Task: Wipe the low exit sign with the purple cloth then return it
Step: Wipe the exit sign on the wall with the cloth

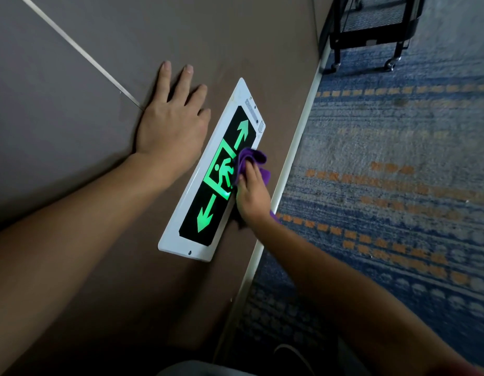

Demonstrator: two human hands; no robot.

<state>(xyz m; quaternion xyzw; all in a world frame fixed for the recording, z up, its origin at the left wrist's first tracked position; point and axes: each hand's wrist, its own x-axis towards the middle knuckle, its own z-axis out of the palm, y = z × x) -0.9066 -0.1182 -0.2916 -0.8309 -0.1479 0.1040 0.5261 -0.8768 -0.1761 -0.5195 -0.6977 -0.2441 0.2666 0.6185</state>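
The low exit sign is a white-framed black panel with glowing green arrows and a running figure, fixed low on a brown wall. My right hand is shut on the bunched purple cloth and presses it against the sign's right edge, beside the running figure. My left hand lies flat on the wall just left of the sign's upper half, fingers spread, holding nothing. Part of the cloth is hidden under my right hand, and a scrap shows below the wrist.
A white skirting strip runs along the wall's base. Blue carpet with orange dashes covers the floor to the right. A black wheeled cart stands at the top right against the wall. A pale seam crosses the wall.
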